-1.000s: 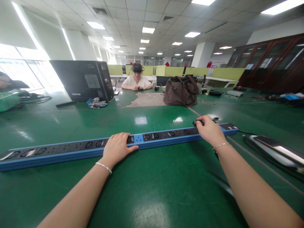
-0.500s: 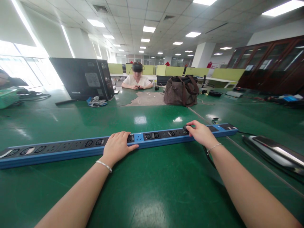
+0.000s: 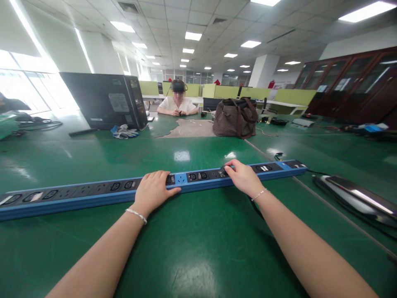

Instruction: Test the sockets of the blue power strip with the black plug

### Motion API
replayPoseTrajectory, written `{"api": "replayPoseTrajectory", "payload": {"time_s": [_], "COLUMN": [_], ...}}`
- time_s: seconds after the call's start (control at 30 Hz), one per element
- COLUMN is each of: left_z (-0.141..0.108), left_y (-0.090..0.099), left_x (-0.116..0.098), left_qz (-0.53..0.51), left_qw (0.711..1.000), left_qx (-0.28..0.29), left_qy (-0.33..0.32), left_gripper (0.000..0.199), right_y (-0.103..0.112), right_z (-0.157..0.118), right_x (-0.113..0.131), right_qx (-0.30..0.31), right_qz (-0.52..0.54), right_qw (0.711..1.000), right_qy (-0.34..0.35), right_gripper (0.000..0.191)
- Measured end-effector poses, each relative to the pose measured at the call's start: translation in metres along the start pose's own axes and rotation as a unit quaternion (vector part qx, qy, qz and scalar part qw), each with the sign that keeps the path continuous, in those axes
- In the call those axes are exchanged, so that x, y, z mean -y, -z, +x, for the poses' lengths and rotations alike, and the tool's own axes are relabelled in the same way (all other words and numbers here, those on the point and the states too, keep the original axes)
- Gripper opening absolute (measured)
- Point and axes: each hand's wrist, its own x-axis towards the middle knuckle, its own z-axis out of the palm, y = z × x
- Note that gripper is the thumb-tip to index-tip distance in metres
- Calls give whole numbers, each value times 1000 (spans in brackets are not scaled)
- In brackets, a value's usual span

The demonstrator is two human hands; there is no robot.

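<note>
A long blue power strip [image 3: 204,182] with black sockets and a blue socket near its middle lies across the green table. My left hand [image 3: 152,191] rests over the strip just left of the blue socket, fingers wrapped over its far edge and thumb along the near side. To the right, my right hand [image 3: 243,177] pinches a black plug [image 3: 223,170] at the strip's sockets. Whether the plug sits fully in a socket is hidden by the fingers. A black cable [image 3: 256,207] hangs below my right wrist.
Beyond the strip stand a black computer case [image 3: 105,101], gloves [image 3: 124,132] and a brown bag [image 3: 235,118]. A person [image 3: 178,101] sits across the table [image 3: 186,248]. A black and silver device [image 3: 356,196] lies at the right.
My right hand has moved left along the strip with the black plug, uncovering sockets further right. My left hand keeps its place on the strip. The view has shifted slightly.
</note>
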Motion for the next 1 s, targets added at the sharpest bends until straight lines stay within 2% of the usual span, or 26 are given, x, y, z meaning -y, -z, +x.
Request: {"api": "replayPoseTrajectory", "payload": {"time_s": [0.17,0.4,1.0], "left_z": [0,-1,-1], "left_y": [-2,-4,-5], "left_x": [1,1,1], "left_qz": [-6,-13,-13], "left_qw": [1000,1000,1000], "left_qx": [-10,-22,-23], "left_qy": [-4,-7,-1], "left_gripper": [60,61,62], "right_y": [-9,-11,-15], "right_z": [-1,1,-5], "right_x": [23,39,48], "right_qx": [10,22,17], "right_qz": [-48,-101,-160], "right_qw": [999,994,986], "right_qy": [2,-26,-42], "right_gripper": [29,31,33]}}
